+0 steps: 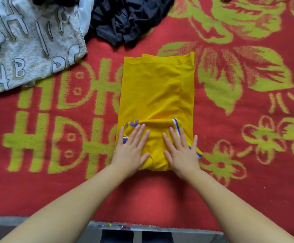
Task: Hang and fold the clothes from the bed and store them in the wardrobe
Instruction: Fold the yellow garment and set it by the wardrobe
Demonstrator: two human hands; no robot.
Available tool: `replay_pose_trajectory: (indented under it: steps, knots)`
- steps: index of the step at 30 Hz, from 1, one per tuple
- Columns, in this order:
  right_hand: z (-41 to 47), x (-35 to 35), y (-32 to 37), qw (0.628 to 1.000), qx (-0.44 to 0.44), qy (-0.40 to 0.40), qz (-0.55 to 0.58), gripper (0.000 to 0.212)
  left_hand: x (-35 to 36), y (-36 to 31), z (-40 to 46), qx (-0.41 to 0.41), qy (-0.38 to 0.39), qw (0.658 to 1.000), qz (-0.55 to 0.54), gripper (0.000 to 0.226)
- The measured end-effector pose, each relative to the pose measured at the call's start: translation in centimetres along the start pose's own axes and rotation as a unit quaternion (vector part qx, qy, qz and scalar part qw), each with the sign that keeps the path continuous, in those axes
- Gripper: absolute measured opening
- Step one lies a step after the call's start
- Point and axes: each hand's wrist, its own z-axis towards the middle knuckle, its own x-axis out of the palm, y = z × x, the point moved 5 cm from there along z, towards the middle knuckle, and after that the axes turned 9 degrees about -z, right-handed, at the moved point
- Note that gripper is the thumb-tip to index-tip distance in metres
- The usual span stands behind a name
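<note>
Yellow jersey [155,95], folded to a narrow strip w/ its near end turned up, lies mid-bed toward the near edge of the red bedspread [230,199]. Left hand [131,148] & right hand [181,151] lie flat on the turned-up part, fingers straight, gripping nothing. Risk: slick fabric may creep or spring open once pressure lifts; uneven push would skew the fold. Grey printed shirt [28,44] & dark garment [125,20] wait at the far-left corner.

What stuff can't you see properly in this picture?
Head view only:
- Purple print on the yellow shirt: folded under and covered by the left hand and right hand, unreadable.
- Grey lettered garment: cut off by the left and top edges.
- Dark garment: crumpled and cut off at the top, type unclear.
- Wardrobe: not in view.
</note>
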Motion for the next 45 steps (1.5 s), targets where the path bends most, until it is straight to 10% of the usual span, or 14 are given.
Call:
replay_pose_trajectory:
  steps: [11,18,24,31,34,39,45]
  knots:
    - [1.4,2.8,-1.9,0.998,-0.03,0.048,-0.012,0.059,3.1,4.5,3.3,0.103,0.074,0.987,-0.099,0.068]
    - [-2.2,-0.3,0.9,0.991,-0.124,-0.008,-0.053,0.081,-2.1,3.2,-2.2,0.177,-0.1,0.976,-0.083,0.071]
    - [-2.8,1.2,1.4,0.997,-0.052,0.048,-0.04,0.108,2.5,0.7,-4.7,0.054,0.055,0.994,-0.082,0.107]
    - [-1.1,0.8,0.5,0.99,-0.059,0.123,-0.027,0.082,3.7,1.1,-2.0,0.034,0.14,0.986,-0.086,0.086]
    - [-1.9,-1.6,0.6,0.972,-0.097,0.215,0.009,0.078,1.3,0.9,-2.4,0.036,0.256,0.953,-0.158,0.082]
    - [-3.2,-6.4,0.1,0.886,-0.171,0.424,0.083,0.046,-3.7,1.6,-3.7,0.005,0.494,0.793,-0.357,0.025]
    - [4.9,-11.9,-4.5,0.943,-0.096,0.29,0.133,0.028,-8.3,6.7,4.1,-0.051,0.456,0.768,-0.448,0.016]
